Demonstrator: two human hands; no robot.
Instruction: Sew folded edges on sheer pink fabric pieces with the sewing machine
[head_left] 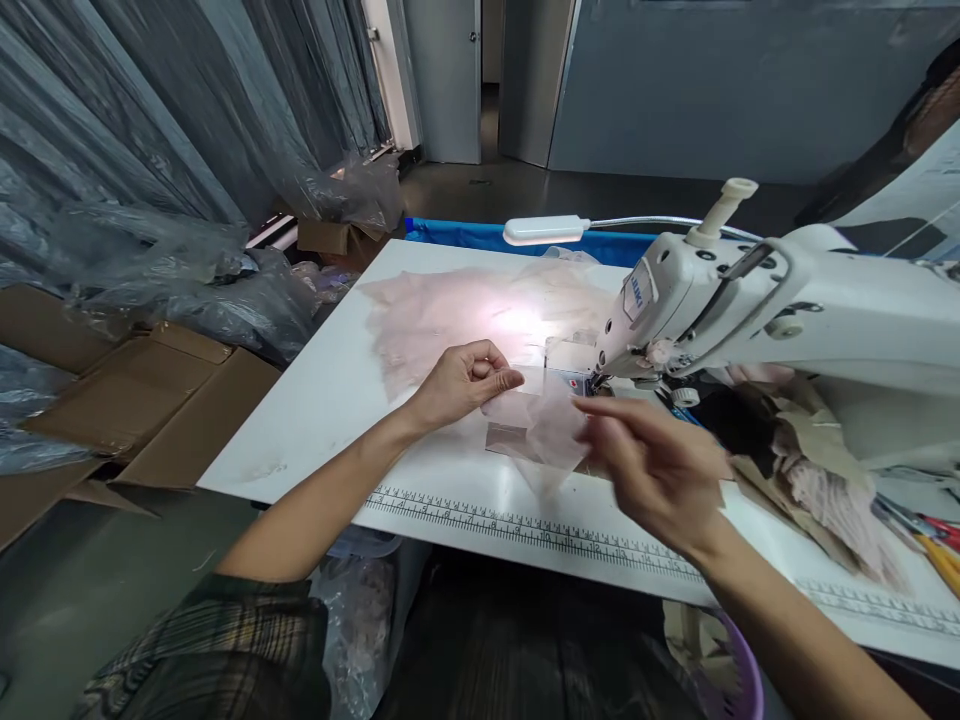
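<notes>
My left hand (474, 378) pinches the edge of a small piece of sheer pale pink fabric (553, 425) between thumb and fingers. The piece hangs loosely over the front of the table, in front of the sewing machine's needle area. At its right edge is my right hand (654, 465), smeared by motion. Its forefinger points left towards the fabric, and I cannot make out whether it grips any of it. The white sewing machine (690, 300) stands just beyond my right hand, its presser foot (596, 382) close to the fingertips.
A larger spread of sheer pink fabric (442, 315) lies on the white table (300, 420) under a lamp (546, 230). Scraps (825, 490) and orange-handled scissors (937, 560) lie at right. Cardboard boxes (165, 400) and plastic wrapping stand on the left. A ruler strip (525, 525) runs along the front edge.
</notes>
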